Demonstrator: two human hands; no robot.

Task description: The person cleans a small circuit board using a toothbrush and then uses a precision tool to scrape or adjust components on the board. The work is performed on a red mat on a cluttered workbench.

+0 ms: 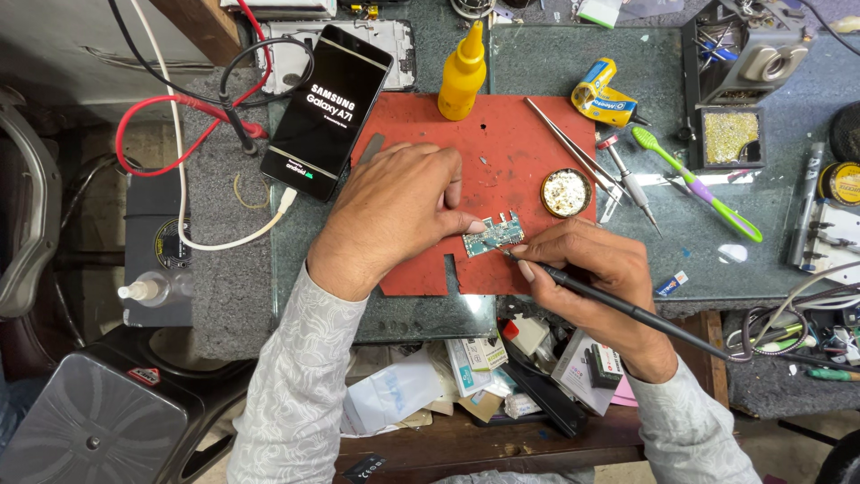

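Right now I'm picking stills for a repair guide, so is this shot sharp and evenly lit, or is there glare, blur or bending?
Head view: the circuit board and both the left hand and right hand are sharp; light is soft and even with faint shadows on the red mat; mild glare on the glass tabletop; the phone screen glows but stays readable; edges bow slightly; the left side is darker.

Smartphone (327, 109) lies tilted at the upper left of the red mat (528, 148); its screen is lit, black with white lettering and a small green mark at the lower end. Yellow-and-blue tube (605, 93) with a printed label lies beyond the mat's upper right corner. On the shelf below the bench: small printed boxes (479, 358) in white and teal, a white pouch (390, 394), and a white box (593, 363) with a red-and-black label (partly hidden by the wrist).
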